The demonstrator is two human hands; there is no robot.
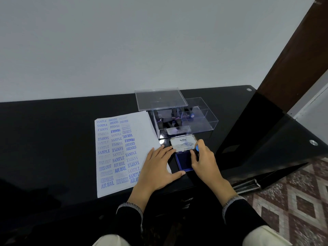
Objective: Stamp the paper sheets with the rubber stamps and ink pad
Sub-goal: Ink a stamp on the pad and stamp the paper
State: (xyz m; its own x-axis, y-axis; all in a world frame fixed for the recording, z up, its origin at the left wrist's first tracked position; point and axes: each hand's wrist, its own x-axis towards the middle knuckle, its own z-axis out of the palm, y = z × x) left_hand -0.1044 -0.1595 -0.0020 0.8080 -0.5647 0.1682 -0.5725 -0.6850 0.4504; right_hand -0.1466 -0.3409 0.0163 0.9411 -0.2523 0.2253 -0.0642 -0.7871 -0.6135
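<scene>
Inking step right now. Right hand point(204, 160) wrapped around a small rubber stamp point(197, 148), with only its blue top showing between thumb and fingers. Stamp face down over the blue ink pad point(183, 163), most likely pressed on it, though hidden by the fingers. Ink pad open on the black worktop point(53, 139), just right of the paper, with its lid point(182, 143) flipped up behind it and a white label on the inside.

Left hand point(158, 167) flat and loose, holding nothing. Palm resting on the right edge of the paper sheet point(122, 153), thumb tip near the front corner of the ink pad, fingertips near the lid. Probably there to keep things from sliding.

Paper sheet already full of blue words in rows: SAMPLE, AMENDED, FRAGILE, AIR MAIL, FAX OUT, EXPRESS. Some pale, some dark. Little white room left, mostly along the right side and the bottom.

Behind the ink pad, a clear box point(184, 118) with more dark-handled stamps inside. Clear box lid point(160, 101) leaning across its back left corner.

Next move, as a guess: lift the stamp straight up, carry it left to a bare spot on the sheet, push down flat and even, then lift cleanly. Left hand in the way of some free space, so a small shift needed first. No rocking, or a smudgy, half-pale print.
</scene>
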